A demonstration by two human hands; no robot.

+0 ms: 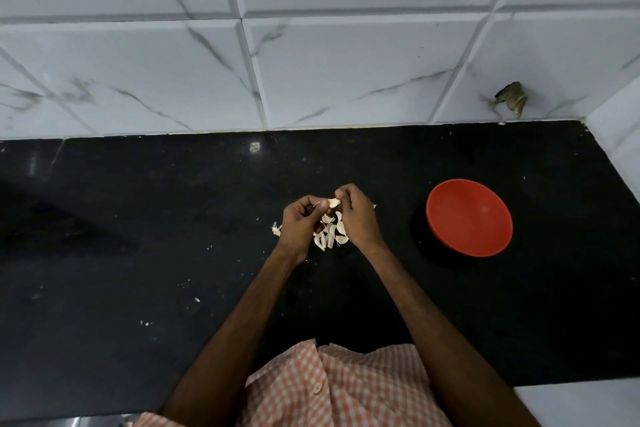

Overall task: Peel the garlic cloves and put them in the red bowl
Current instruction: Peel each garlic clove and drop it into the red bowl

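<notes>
Black stone counter (138,218) carries all items. Red bowl (464,215) sits well to the right of the work area, upright, interior bare as far as visible, so judged no peeled cloves delivered yet. Left hand (299,222) and right hand (356,215) are raised close together above the counter, both w/ fingers curled, each pinching one end of a single garlic clove (333,203) at the fingertips. Pile of cloves (330,234) lies on the counter under and between the hands, several pcs, skins appear on; one stray bit (276,229) just left of the left hand. Thin strip of skin (316,204) sticks out by the left thumb, so step in hand judged as stripping the skin. Recommendations: left hand to hold clove steady at one end, right thumbnail to catch the loose edge and draw it lengthwise, not across; rotate clove to clear the rest; let husk drop apart from the pile to avoid mixing; check clove fully bare before carrying across to bowl; light but firm grip req'd, as clove is small and prob. slick once peeled
</notes>
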